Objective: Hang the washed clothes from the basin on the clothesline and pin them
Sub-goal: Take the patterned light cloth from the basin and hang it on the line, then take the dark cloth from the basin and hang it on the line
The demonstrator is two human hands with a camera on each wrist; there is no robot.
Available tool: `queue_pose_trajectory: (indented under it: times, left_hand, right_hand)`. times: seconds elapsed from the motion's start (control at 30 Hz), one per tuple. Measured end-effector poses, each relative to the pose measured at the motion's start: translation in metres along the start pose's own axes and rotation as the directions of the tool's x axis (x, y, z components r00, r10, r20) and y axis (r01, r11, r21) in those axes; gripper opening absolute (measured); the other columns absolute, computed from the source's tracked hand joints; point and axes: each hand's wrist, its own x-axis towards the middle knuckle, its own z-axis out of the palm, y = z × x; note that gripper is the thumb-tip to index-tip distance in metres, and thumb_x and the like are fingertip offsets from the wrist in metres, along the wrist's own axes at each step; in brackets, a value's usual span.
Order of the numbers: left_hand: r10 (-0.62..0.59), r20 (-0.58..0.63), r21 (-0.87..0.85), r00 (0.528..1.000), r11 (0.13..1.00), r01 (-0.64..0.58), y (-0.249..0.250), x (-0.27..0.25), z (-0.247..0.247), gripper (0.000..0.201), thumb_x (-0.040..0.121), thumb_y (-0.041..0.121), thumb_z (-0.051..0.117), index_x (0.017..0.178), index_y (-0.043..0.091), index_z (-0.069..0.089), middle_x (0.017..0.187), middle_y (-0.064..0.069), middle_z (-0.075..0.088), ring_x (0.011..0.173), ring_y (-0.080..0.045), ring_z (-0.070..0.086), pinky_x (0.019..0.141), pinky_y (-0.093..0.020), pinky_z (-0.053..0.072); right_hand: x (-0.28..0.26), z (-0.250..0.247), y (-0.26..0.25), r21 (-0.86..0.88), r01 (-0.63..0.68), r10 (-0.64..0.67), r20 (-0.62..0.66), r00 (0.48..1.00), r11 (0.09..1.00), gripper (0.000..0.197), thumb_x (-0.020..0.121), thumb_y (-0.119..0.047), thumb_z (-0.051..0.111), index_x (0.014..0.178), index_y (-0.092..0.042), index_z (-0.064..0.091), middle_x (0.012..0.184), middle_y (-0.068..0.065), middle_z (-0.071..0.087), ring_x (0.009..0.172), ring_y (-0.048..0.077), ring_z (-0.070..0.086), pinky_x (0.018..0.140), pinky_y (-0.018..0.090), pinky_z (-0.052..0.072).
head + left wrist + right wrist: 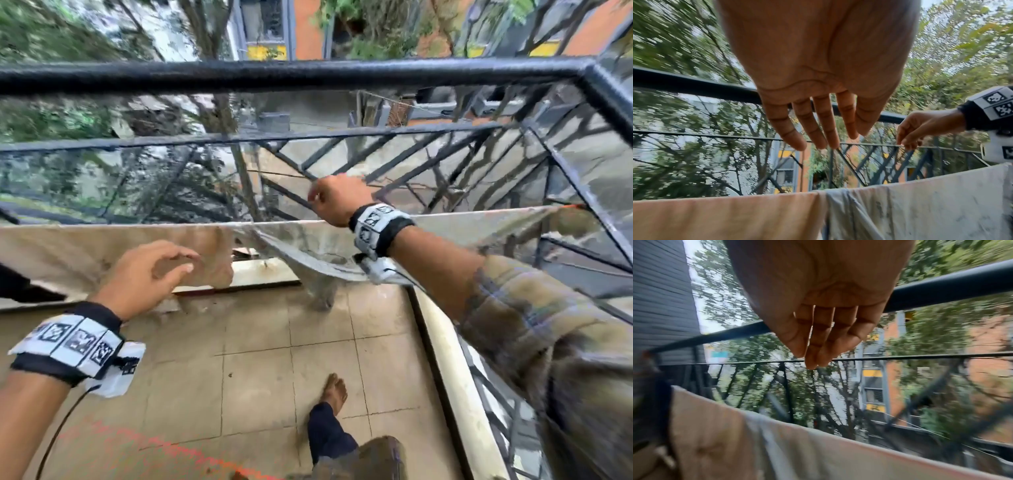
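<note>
A clothesline (572, 206) runs across the balcony just inside the railing. A beige cloth (68, 253) (725, 216) (711, 434) hangs over its left part. A white, grey-streaked cloth (452, 229) (920, 203) (838, 459) hangs over its right part, with one edge sagging at the middle. My left hand (185, 262) (830, 139) hovers in front of the beige cloth with spread fingers and holds nothing. My right hand (329, 198) (906, 142) (809, 360) is above and beyond the white cloth, fingers together pointing down with the thumb near their tips, nothing visible in them. No basin or pins are in view.
A black metal railing (308, 73) with diagonal bars fences the balcony ahead and to the right. Below are a tiled floor (257, 377), my bare foot (334, 390), a pale ledge (455, 394) and an orange rope (205, 459). A dark garment (13, 284) hangs at the far left.
</note>
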Motion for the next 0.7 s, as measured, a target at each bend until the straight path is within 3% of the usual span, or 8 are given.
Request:
queue_pose_trajectory:
  times: [0.1,0.2,0.3,0.4,0.47,0.57,0.63,0.7]
  left_hand:
    - [-0.055,-0.147,-0.05,0.988,0.998,0.048,-0.042,-0.075,-0.042,0.023,0.09,0.026,0.07,0.097,0.047,0.064,0.101,0.018,0.068,0.098,-0.01,0.061,0.088,-0.016,0.043]
    - [-0.197,-0.317,-0.168,0.928,0.974,0.149,-0.083,-0.175,-0.085,0.024,0.089,0.035,0.064,0.097,0.058,0.063,0.105,0.029,0.065,0.089,0.0,0.062,0.078,-0.012,0.047]
    - [-0.346,-0.439,-0.257,0.829,0.933,0.253,-0.121,-0.271,-0.1,0.042,0.091,0.021,0.068,0.096,0.063,0.063,0.095,0.025,0.067,0.082,0.011,0.061,0.07,-0.006,0.046]
    - [-0.527,-0.493,-0.367,0.692,0.847,0.383,-0.161,-0.367,-0.085,0.034,0.09,0.009,0.068,0.099,0.041,0.071,0.092,0.017,0.069,0.076,0.018,0.059,0.07,-0.002,0.045]
    - [-0.644,-0.458,-0.459,0.613,0.762,0.457,-0.19,-0.425,-0.057,0.031,0.088,0.002,0.07,0.097,0.032,0.072,0.087,0.024,0.071,0.077,0.013,0.06,0.075,-0.008,0.048]
    - [-0.783,-0.341,-0.539,0.521,0.617,0.573,-0.221,-0.498,-0.003,0.034,0.084,0.013,0.069,0.086,0.047,0.073,0.089,0.025,0.072,0.079,0.01,0.061,0.074,-0.016,0.05]
    - [-0.868,-0.234,-0.557,0.438,0.489,0.671,-0.231,-0.537,0.041,0.025,0.084,0.016,0.066,0.094,0.037,0.076,0.1,0.012,0.074,0.093,-0.009,0.066,0.086,-0.03,0.052]
    - [-0.918,-0.148,-0.578,0.369,0.383,0.721,-0.24,-0.575,0.091,0.014,0.081,0.036,0.06,0.083,0.033,0.074,0.099,-0.003,0.075,0.091,-0.025,0.07,0.085,-0.038,0.055]
  right_hand:
    - [-0.001,0.01,-0.12,0.021,0.184,-0.184,-0.002,0.983,0.983,0.023,0.085,-0.029,0.054,0.1,-0.03,0.072,0.102,0.004,0.072,0.096,0.032,0.066,0.075,0.034,0.053]
    - [-0.021,0.027,-0.254,0.084,0.342,-0.34,-0.028,0.94,0.936,0.024,0.085,-0.031,0.054,0.102,-0.035,0.071,0.104,0.001,0.072,0.097,0.028,0.066,0.072,0.029,0.047]
    - [-0.055,0.05,-0.369,0.123,0.489,-0.491,-0.016,0.871,0.863,0.026,0.085,-0.037,0.052,0.104,-0.038,0.069,0.102,-0.001,0.073,0.092,0.026,0.068,0.072,0.031,0.052]
    - [-0.101,0.084,-0.464,0.148,0.63,-0.641,0.033,0.767,0.762,0.023,0.088,-0.036,0.052,0.105,-0.033,0.068,0.102,0.005,0.071,0.092,0.032,0.066,0.067,0.032,0.044]
    - [-0.131,0.116,-0.51,0.153,0.674,-0.69,0.098,0.717,0.722,0.021,0.088,-0.037,0.052,0.102,-0.03,0.066,0.1,0.007,0.07,0.09,0.034,0.065,0.064,0.03,0.04]
    - [-0.164,0.18,-0.55,0.145,0.686,-0.699,0.231,0.677,0.713,0.021,0.085,-0.036,0.054,0.101,-0.03,0.067,0.101,0.005,0.071,0.092,0.032,0.067,0.068,0.031,0.045]
    - [-0.182,0.221,-0.559,0.115,0.692,-0.682,0.343,0.645,0.713,0.022,0.084,-0.034,0.056,0.101,-0.028,0.068,0.104,0.004,0.071,0.096,0.032,0.067,0.074,0.032,0.048]
    - [-0.193,0.259,-0.56,0.081,0.693,-0.65,0.441,0.619,0.716,0.022,0.084,-0.03,0.056,0.099,-0.024,0.071,0.103,0.006,0.072,0.097,0.032,0.066,0.077,0.029,0.049]
